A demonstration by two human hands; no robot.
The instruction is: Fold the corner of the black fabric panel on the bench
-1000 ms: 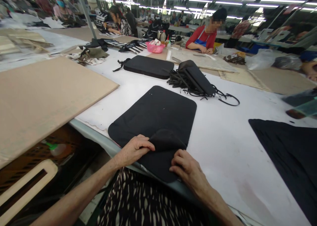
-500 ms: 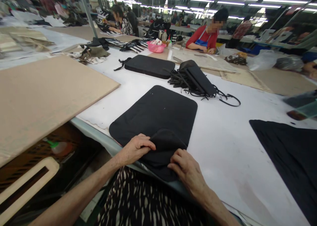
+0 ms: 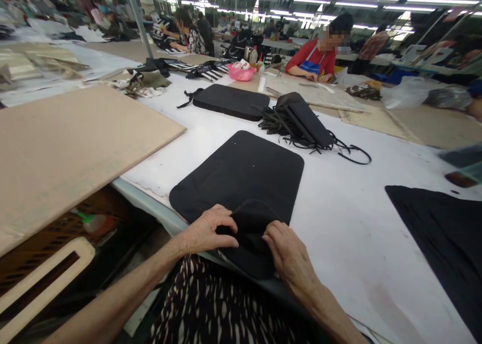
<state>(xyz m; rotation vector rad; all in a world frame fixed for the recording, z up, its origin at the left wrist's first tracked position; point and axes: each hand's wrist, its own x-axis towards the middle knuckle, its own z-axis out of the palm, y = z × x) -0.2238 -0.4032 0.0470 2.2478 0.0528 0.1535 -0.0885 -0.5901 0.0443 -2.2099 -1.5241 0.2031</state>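
A black fabric panel (image 3: 241,170) with rounded corners lies on the white table in front of me, its near end bunched up and folded at the table edge. My left hand (image 3: 213,231) rests on the left of that fold, thumb and fingers apart, with black cloth showing in the gap. On the right of the fold, my right hand (image 3: 286,246) has curled fingers gripping the cloth; its fingertips are partly hidden. Between the two hands a flap of the fabric stands slightly raised.
Beyond the panel lie a stack of black panels (image 3: 231,102) and a bundle of black straps (image 3: 305,120). A tan board (image 3: 83,148) covers the left side, black cloth (image 3: 437,233) the right. A pink basket (image 3: 241,73) stands farther back, near a co-worker in red (image 3: 312,60).
My left thumb and fingers have spread apart from a pinch on the cloth. My right hand has closed more tightly at the fold. The whole view has shifted slightly.
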